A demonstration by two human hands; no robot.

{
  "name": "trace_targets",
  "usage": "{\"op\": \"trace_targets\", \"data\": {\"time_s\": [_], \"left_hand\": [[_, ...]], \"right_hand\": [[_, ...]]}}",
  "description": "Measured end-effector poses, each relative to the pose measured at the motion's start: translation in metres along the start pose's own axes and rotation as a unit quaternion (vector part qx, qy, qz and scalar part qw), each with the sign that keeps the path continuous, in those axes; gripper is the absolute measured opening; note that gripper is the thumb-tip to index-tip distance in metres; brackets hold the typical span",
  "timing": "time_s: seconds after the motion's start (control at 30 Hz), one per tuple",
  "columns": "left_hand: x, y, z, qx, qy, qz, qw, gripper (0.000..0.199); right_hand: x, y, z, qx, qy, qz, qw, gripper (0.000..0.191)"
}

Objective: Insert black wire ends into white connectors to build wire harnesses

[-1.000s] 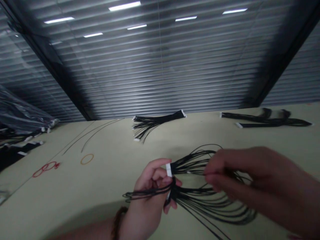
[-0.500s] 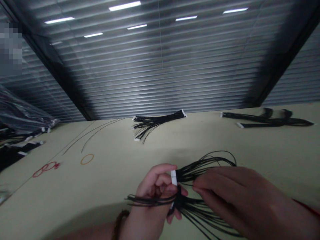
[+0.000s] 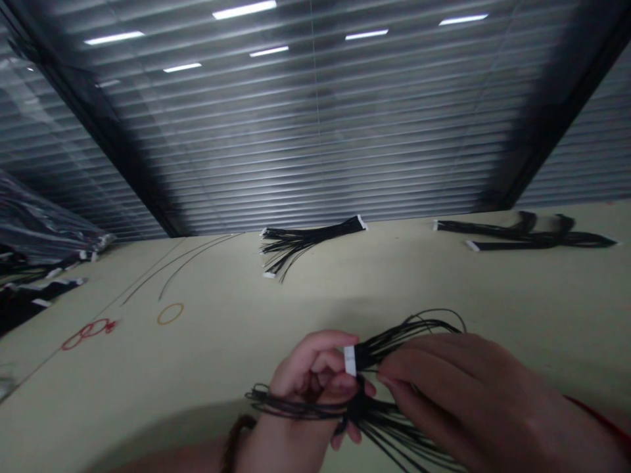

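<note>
My left hand (image 3: pixel 315 387) is closed around a black wire harness (image 3: pixel 379 410), with its white connector (image 3: pixel 350 360) held between thumb and fingers. Loose wires run out to the left over the thumb and fan out to the lower right. From the connector an upper bunch of black wires (image 3: pixel 409 332) arcs to the right. My right hand (image 3: pixel 448 387) pinches a thin black wire just right of the connector; its fingertips are close together and partly hide the wires behind them.
On the pale table lie a black harness (image 3: pixel 315 236) near the back edge and folded harnesses (image 3: pixel 532 240) at right. A yellow rubber band (image 3: pixel 170 314), red bands (image 3: pixel 89 333) and loose wires (image 3: pixel 172 263) are at left. Bagged cables (image 3: pixel 44 230) sit far left; blinds (image 3: pixel 315 131) stand behind.
The connector and the harness have shifted slightly right and down in my left hand. My right fingertips stay pinched beside the connector.
</note>
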State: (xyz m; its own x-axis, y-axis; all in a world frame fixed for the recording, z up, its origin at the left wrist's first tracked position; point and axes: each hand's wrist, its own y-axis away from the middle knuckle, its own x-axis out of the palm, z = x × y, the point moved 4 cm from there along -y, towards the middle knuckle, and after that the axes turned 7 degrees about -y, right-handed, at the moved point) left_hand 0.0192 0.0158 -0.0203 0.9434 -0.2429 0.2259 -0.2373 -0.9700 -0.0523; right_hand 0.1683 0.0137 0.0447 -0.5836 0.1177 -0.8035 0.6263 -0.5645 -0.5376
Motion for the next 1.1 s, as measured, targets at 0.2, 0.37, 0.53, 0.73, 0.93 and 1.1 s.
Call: {"op": "trace_targets", "data": {"time_s": [0.2,0.37,0.53,0.73,0.93,1.1], "left_hand": [[0.000,-0.005,-0.001,-0.020,-0.022,-0.032,0.999,0.020],[-0.003,-0.010,-0.004,-0.046,-0.061,-0.115,0.990,0.024],[-0.004,-0.010,-0.003,-0.033,-0.058,-0.123,0.990,0.026],[-0.002,-0.009,-0.003,-0.011,-0.048,-0.100,0.994,0.022],[-0.001,-0.010,-0.002,0.004,-0.039,-0.088,0.995,0.023],[-0.001,-0.011,-0.003,-0.002,-0.046,-0.084,0.995,0.023]], "right_hand": [[-0.003,-0.007,-0.001,-0.010,0.044,0.001,0.999,0.025],[-0.016,0.006,-0.006,0.021,0.086,0.021,0.996,0.018],[0.006,0.016,-0.004,0.063,0.020,0.119,0.991,0.020],[0.020,0.008,0.003,0.093,-0.042,0.081,0.991,0.014],[0.023,0.009,0.000,0.112,-0.028,0.104,0.988,0.019],[0.019,0.004,-0.006,0.205,-0.116,0.090,0.968,0.018]]}}
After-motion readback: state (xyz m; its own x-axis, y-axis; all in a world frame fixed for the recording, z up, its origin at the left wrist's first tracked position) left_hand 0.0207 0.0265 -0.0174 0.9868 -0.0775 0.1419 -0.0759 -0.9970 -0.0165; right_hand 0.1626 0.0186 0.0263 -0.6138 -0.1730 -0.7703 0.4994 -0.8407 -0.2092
